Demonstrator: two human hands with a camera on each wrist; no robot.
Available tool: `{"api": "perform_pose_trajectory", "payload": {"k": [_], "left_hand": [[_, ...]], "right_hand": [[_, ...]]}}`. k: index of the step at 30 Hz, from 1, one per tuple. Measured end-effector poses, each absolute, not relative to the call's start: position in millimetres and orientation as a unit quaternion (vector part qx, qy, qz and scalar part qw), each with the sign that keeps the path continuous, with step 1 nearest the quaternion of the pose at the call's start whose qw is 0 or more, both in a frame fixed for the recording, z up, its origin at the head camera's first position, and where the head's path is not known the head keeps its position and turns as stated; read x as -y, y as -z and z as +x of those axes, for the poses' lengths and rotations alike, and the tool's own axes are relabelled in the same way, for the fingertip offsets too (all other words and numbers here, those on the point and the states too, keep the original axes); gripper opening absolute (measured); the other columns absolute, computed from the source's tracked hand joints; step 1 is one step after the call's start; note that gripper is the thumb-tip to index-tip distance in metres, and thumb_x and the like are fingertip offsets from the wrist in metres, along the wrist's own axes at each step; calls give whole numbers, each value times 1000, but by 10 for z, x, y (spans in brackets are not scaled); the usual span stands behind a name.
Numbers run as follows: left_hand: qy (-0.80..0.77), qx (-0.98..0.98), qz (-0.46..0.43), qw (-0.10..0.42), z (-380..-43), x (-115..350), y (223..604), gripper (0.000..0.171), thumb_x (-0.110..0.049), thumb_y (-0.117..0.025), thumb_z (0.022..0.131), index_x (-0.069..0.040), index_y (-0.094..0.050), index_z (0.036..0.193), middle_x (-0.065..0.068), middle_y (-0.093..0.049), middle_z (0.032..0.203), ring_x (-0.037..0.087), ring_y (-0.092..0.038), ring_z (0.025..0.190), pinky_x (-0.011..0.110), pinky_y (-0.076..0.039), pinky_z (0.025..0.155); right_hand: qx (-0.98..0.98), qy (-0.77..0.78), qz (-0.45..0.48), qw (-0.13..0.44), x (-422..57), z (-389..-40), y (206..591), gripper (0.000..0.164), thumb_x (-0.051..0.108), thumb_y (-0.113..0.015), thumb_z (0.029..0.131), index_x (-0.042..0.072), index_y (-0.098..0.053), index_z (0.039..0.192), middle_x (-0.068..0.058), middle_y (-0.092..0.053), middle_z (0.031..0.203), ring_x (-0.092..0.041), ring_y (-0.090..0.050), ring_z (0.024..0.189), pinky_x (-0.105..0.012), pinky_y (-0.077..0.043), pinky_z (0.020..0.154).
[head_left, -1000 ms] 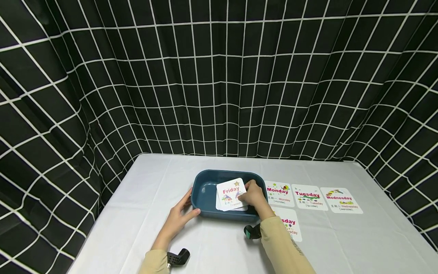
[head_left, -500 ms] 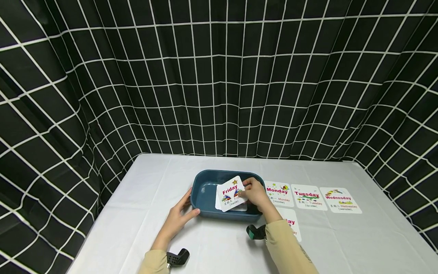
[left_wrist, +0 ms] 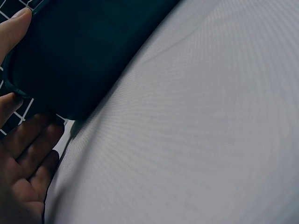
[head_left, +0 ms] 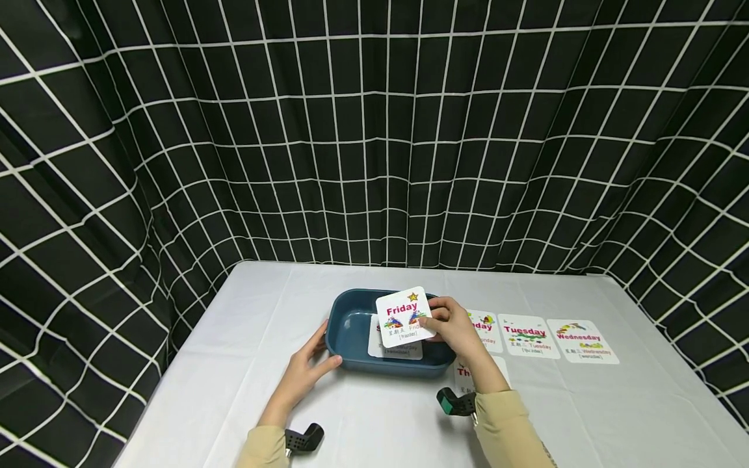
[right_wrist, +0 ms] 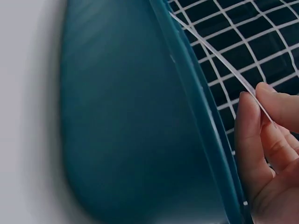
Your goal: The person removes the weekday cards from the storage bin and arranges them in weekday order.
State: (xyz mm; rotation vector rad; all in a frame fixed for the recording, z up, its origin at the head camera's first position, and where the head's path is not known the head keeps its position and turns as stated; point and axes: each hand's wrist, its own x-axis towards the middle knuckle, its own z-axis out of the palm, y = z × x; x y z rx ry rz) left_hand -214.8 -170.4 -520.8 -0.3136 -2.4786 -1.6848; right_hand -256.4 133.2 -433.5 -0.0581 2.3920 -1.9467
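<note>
A white Friday flashcard (head_left: pixel 404 316) is raised, tilted, over the dark blue box (head_left: pixel 345 341). My right hand (head_left: pixel 453 325) pinches its right edge between thumb and fingers; the right wrist view shows this flashcard nearly edge-on. Beneath it, a Saturday flashcard (head_left: pixel 398 351) lies in the box, its upper part covered. My left hand (head_left: pixel 307 364) rests at the box's left end, thumb on the front rim and the other fingers extended along the end wall. In the left wrist view, the thumb (left_wrist: pixel 16 28) touches the rim and the lower fingers (left_wrist: pixel 39 140) are fairly straight.
Right of the box, flashcards for Monday (head_left: pixel 486 335), Tuesday (head_left: pixel 529 338) and Wednesday (head_left: pixel 584 341) lie in a row on the white tablecloth (head_left: pixel 374 416). A Thursday flashcard (head_left: pixel 465 377) is nearer me, partly under my right forearm. A black grid curtain (head_left: pixel 386 130) stands behind.
My right hand has lifted the Friday flashcard off the Saturday one, moving it up and to the right. The Saturday flashcard shows more. My left hand and the box stay put.
</note>
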Motion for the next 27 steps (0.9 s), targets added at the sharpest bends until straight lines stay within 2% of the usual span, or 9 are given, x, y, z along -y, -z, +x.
{"api": "perform_pose_trajectory", "payload": {"k": [10,17,23,27], "left_hand": [[551,826,-101,67,-2149,1699,5214,76,-38,-73,79,-31,-34,144,-3,-57,122,20,-51,113,52,-31,100],[553,824,-104,70,-2140,1702,5197,76,-37,-73,79,-30,-34,144,-1,-57,122,22,-51,114,53,-31,99],[553,824,-105,64,-2147,1703,5198,75,-37,-72,80,-32,-34,144,-1,-56,124,20,-50,115,54,-28,101],[554,823,-104,65,-2146,1700,5197,76,-37,-72,80,-29,-34,145,-3,-57,123,20,-50,115,54,-27,102]], "right_hand": [[-742,671,20,8,-1755,-2471,4297,49,7,-64,87,-4,-40,128,-11,-63,92,-15,-62,74,-29,-53,65],[-703,708,65,-1,-2027,-2372,4390,56,12,-66,87,-3,-36,131,-2,-59,88,-10,-60,73,-25,-52,64],[-659,745,103,-20,-2274,-2241,4485,53,7,-63,89,-2,-32,130,4,-58,84,-6,-59,71,-21,-52,61],[-639,760,118,-25,-2479,-2141,4544,46,9,-65,88,4,-36,124,6,-61,82,-6,-60,72,-20,-51,61]]}}
